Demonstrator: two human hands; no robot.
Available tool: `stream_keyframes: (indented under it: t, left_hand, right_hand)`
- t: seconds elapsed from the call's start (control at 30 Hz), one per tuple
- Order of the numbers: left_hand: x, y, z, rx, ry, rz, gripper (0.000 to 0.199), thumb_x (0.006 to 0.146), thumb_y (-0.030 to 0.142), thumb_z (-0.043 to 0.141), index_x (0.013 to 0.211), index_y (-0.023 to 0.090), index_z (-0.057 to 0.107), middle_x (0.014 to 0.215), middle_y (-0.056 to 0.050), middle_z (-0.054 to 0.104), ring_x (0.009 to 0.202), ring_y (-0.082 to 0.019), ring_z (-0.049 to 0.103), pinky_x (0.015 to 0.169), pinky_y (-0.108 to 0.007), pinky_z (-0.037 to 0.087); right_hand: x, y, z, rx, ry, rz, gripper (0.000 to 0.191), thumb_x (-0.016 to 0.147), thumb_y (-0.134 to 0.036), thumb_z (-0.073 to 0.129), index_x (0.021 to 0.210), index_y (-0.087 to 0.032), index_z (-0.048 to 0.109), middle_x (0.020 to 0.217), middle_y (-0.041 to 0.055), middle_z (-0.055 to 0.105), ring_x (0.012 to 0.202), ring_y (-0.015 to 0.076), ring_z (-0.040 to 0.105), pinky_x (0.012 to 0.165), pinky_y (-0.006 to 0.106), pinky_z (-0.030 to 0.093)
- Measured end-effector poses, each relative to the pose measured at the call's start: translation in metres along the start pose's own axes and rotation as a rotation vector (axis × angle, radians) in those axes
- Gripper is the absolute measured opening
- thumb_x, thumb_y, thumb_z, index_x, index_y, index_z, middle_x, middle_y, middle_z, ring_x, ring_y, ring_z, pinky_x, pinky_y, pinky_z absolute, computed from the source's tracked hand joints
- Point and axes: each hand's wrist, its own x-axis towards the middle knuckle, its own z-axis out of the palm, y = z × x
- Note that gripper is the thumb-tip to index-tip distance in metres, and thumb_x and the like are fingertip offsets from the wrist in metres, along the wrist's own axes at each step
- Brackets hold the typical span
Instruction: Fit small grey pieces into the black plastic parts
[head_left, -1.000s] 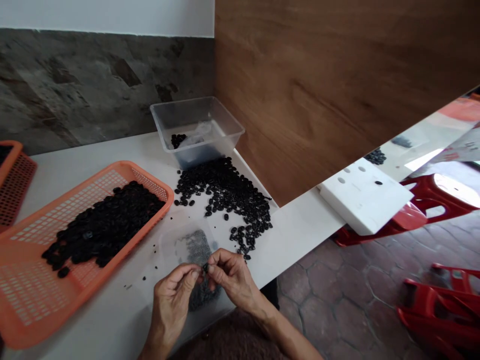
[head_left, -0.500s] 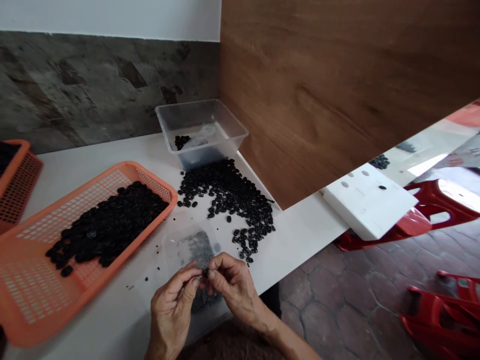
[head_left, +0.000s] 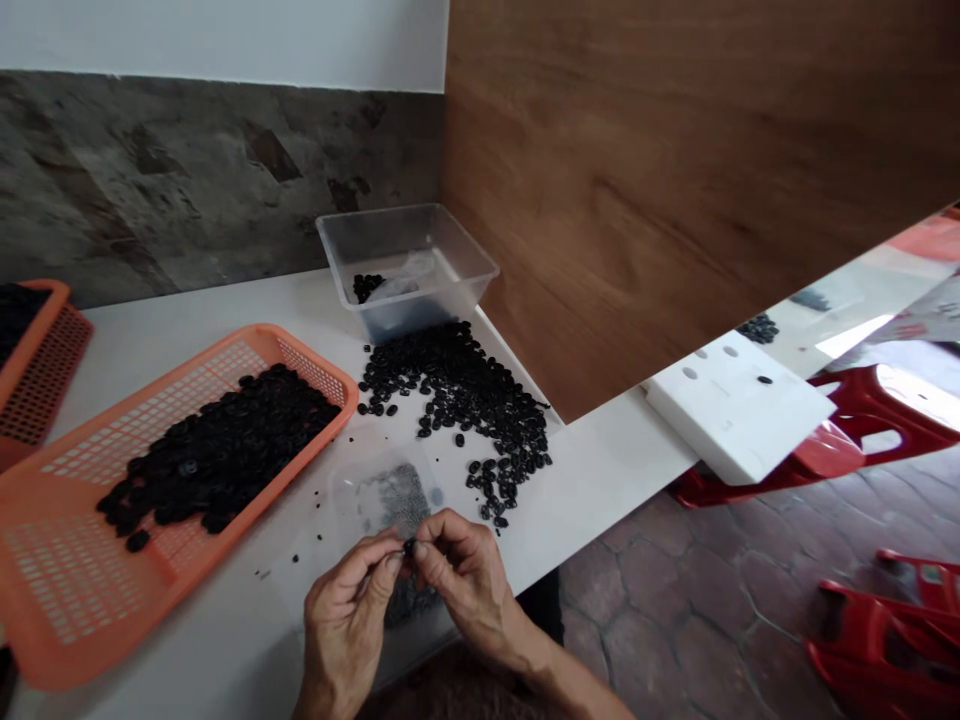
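Note:
In the head view, my right hand (head_left: 466, 568) pinches a small black piece (head_left: 409, 548) between thumb and fingertips. My left hand (head_left: 346, 606) is closed in a pinch against the near side of that piece; whatever sits between its fingertips is too small to make out. Below both hands lies a shallow clear tray (head_left: 341, 490) of tiny grey parts (head_left: 401, 492), partly covered by my fingers. Just beyond it a pile of small black oval pieces (head_left: 480, 395) spreads over the white table (head_left: 600, 470).
An orange basket (head_left: 341, 395) of black pieces stands at left, with another orange basket (head_left: 67, 350) behind. At the back sits a clear plastic bin (head_left: 465, 285). A wooden panel (head_left: 637, 200) rises at right. Beyond are a white box (head_left: 739, 405) and red stools (head_left: 870, 630).
The hands stay together over the tray with the black piece between their fingertips, shifting only very slightly. The view has moved a little.

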Motion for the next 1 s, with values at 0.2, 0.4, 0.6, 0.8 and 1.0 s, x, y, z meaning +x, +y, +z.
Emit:
stream_keyframes:
  t: [0.2, 0.4, 0.6, 0.8, 1.0]
  left_hand:
    - [-0.001, 0.0, 0.002, -0.012, 0.019, 0.016, 0.012, 0.074, 0.025, 0.067, 0.076, 0.021, 0.078, 0.079, -0.003, 0.078, 0.073, -0.017, 0.073, 0.071, -0.017, 0.056]
    - [-0.002, -0.004, 0.004, -0.074, 0.0, -0.083, 0.015, 0.074, 0.03, 0.069, 0.078, 0.019, 0.078, 0.073, -0.003, 0.077, 0.063, -0.016, 0.071, 0.061, -0.017, 0.056]
    - [0.002, -0.008, 0.001, -0.128, -0.106, -0.226, 0.036, 0.084, 0.045, 0.058, 0.094, 0.015, 0.075, 0.07, -0.005, 0.076, 0.067, -0.017, 0.071, 0.071, -0.023, 0.056]
    - [0.004, -0.016, -0.002, -0.116, -0.191, -0.231, 0.034, 0.082, 0.045, 0.062, 0.091, 0.014, 0.074, 0.075, -0.006, 0.076, 0.069, -0.021, 0.071, 0.07, -0.028, 0.057]
    - [0.005, -0.042, 0.003, 0.229, -0.102, 0.095, 0.03, 0.087, 0.037, 0.055, 0.104, 0.017, 0.072, 0.096, -0.01, 0.075, 0.089, -0.025, 0.071, 0.08, -0.036, 0.057]
  right_hand:
    - [-0.003, -0.001, 0.001, -0.188, 0.042, -0.078, 0.021, 0.092, -0.029, 0.054, 0.075, -0.015, 0.055, 0.064, -0.001, 0.054, 0.06, 0.01, 0.049, 0.059, 0.021, 0.039]
    - [0.0, 0.005, 0.002, -0.069, 0.027, -0.029, 0.026, 0.091, -0.034, 0.055, 0.075, -0.015, 0.055, 0.063, -0.0001, 0.055, 0.057, 0.0098, 0.048, 0.055, 0.021, 0.038]
    - [0.007, 0.014, 0.0, 0.243, 0.03, 0.053, 0.032, 0.083, -0.042, 0.065, 0.074, -0.014, 0.053, 0.059, -0.0013, 0.054, 0.048, 0.0086, 0.05, 0.048, 0.02, 0.039]
    - [0.008, 0.017, -0.001, 0.251, 0.028, 0.058, 0.034, 0.082, -0.045, 0.066, 0.076, -0.013, 0.055, 0.057, -0.0003, 0.056, 0.048, 0.0088, 0.051, 0.048, 0.019, 0.038]
    - [0.003, 0.019, -0.017, 0.227, 0.133, 0.028, 0.034, 0.081, -0.045, 0.068, 0.075, -0.014, 0.056, 0.058, -0.002, 0.054, 0.047, 0.0076, 0.049, 0.05, 0.02, 0.037]
